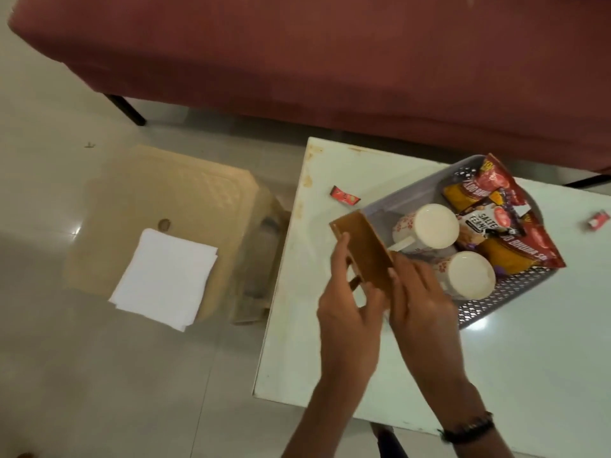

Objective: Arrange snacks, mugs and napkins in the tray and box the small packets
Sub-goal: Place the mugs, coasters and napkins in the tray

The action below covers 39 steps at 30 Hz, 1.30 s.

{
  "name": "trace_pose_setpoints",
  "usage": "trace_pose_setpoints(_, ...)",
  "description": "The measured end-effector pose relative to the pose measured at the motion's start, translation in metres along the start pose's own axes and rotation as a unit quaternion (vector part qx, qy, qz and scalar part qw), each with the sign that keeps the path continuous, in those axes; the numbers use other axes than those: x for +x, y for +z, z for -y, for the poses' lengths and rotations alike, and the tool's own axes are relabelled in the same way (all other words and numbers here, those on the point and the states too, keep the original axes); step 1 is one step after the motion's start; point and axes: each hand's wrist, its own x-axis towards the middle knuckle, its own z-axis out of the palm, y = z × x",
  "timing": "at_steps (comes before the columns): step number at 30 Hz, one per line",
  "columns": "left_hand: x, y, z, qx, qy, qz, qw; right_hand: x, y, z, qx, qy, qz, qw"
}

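Your left hand [347,309] and right hand [420,292] both clamp their fingers on a small brown box [362,252], held tilted above the tabletop [330,342] just off the grey tray's [496,302] left corner. In the tray, two white mugs [429,228] lie beside the snack bags [509,223]. One small red packet [344,195] lies near the tabletop's far left edge, another [597,220] at its right edge. The white napkins [165,276] rest on a beige stool [172,190], well apart.
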Motion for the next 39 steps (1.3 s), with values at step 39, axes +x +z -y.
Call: trace_pose_setpoints(39, 0.029, -0.062, 0.114, 0.224, 0.034, -0.248, 0.942, 0.019, 0.068, 0.029, 0.085, -0.044, 0.015, 0.995)
